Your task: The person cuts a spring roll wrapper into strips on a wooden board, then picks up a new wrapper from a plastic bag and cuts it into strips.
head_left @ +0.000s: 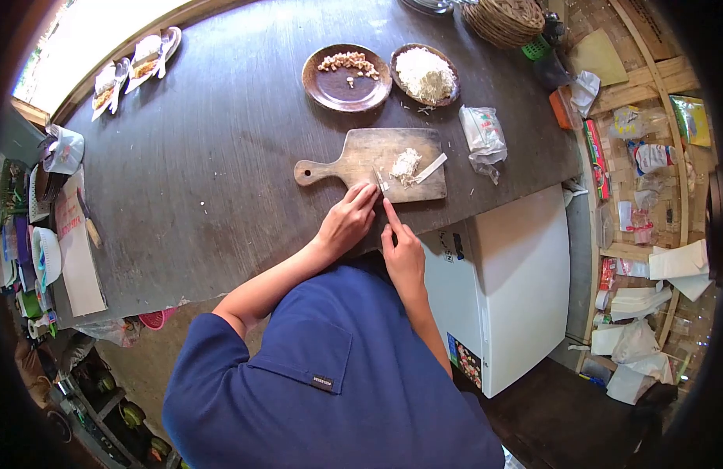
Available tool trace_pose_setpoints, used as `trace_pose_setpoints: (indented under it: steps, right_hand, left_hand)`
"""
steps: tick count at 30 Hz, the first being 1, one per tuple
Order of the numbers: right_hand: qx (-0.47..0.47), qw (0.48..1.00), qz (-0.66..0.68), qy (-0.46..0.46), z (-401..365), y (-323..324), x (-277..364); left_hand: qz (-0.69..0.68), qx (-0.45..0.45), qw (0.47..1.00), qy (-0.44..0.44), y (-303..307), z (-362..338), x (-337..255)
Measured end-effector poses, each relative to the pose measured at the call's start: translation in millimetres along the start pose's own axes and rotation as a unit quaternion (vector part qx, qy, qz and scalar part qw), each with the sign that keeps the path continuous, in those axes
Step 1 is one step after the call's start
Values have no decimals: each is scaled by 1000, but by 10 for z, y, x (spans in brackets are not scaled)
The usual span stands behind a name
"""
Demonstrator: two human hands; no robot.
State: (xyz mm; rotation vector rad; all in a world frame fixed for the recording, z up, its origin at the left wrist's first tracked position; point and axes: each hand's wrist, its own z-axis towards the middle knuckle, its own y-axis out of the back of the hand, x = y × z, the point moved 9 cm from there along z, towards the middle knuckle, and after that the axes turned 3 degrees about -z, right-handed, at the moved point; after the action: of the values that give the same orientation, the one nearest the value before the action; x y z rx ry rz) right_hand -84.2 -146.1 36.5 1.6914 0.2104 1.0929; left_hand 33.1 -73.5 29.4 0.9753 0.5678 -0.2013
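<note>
A wooden cutting board (357,148) with a handle lies near the table's front edge. My left hand (350,219) rests at its lower edge, fingers curled together; whatever they press is hidden. In my right hand (402,248) is a knife (379,179), its handle mostly covered by the fingers and my index finger stretched forward. The blade points away from me, close beside my left fingertips. Small white cut bits (385,187) lie at the blade. Further right on the board are a heap of white shreds (406,162) and a pale flat strip (431,168).
Behind the board stand a brown plate of diced pieces (347,64) and a plate heaped with white shreds (425,74). A plastic-wrapped packet (482,134) lies right. Another knife (88,219) is far left. A white appliance (522,281) stands below the table's right edge.
</note>
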Motion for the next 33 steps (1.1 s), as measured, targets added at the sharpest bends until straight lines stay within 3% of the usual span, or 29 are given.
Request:
trace_pose_setpoints:
  steps: [8,14,17,23,33]
  right_hand:
    - [40,999,-13,-31,-78,10,3]
    - [9,999,39,19,36,18,52]
    - [45,999,0,-11,-96,0,6]
    - [3,1000,15,13,23,-12,34]
    - [26,1000,-2,-17,-56,-22,-18]
  left_hand:
    - [8,-3,1000,3,11,14,23]
    - [9,-19,1000,-4,68,4,11]
    - [19,-22,1000,-4,50,-21,12]
    - [30,2,1000,6,0,-36,7]
    - [62,-4,998,-11,38,-19,-30]
